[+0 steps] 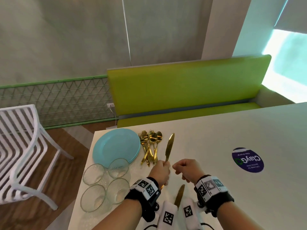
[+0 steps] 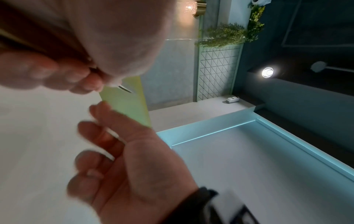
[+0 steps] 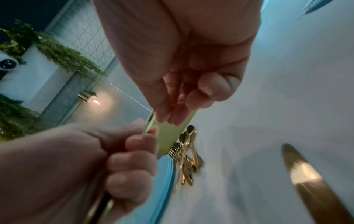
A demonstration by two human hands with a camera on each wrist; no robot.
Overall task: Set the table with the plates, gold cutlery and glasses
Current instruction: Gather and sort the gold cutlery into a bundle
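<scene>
My left hand (image 1: 162,166) grips the handle of a gold knife (image 1: 169,146), blade pointing up and away over the white table (image 1: 216,138). In the right wrist view the left hand (image 3: 130,151) is a fist around that knife (image 3: 149,123). My right hand (image 1: 184,168) hovers just right of it, fingers loosely curled, holding nothing; its fingers (image 3: 187,97) show no object. A second gold knife (image 1: 179,195) lies on the table between my wrists. A pile of gold forks and spoons (image 1: 149,146) lies beside a stack of blue plates (image 1: 116,146). Several glasses (image 1: 106,181) stand near the plates.
The plates and glasses fill the table's left corner by its edge. A round purple sticker (image 1: 247,160) is on the table to the right. A white slatted chair (image 1: 21,146) stands left of the table, and a green bench (image 1: 182,97) runs behind it.
</scene>
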